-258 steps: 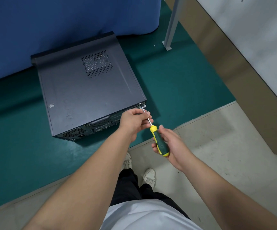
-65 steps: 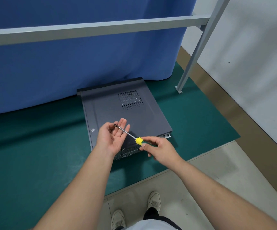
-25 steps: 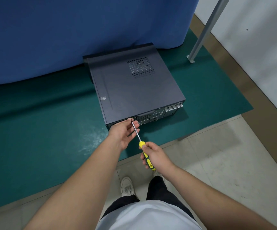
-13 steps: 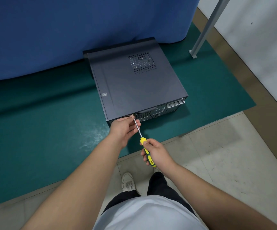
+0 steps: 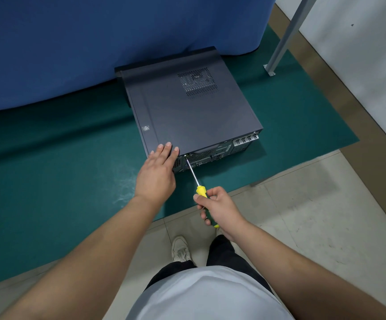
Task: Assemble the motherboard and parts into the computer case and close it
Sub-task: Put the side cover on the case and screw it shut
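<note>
Computer case closed; left hand flat on near corner.

Half a second ago the left hand was curled at the rear edge of the computer case, fingers pinched around the tip of the screwdriver. Now it has let go and lies flat, fingers straight, on the near left corner of the case lid. The shaft is bare along its length, its tip set at the rear panel just right of that hand. The right hand has slid a little nearer the person while it grips the yellow-and-green handle. Ten seconds ago the screwdriver worked at the right rear corner.
</note>
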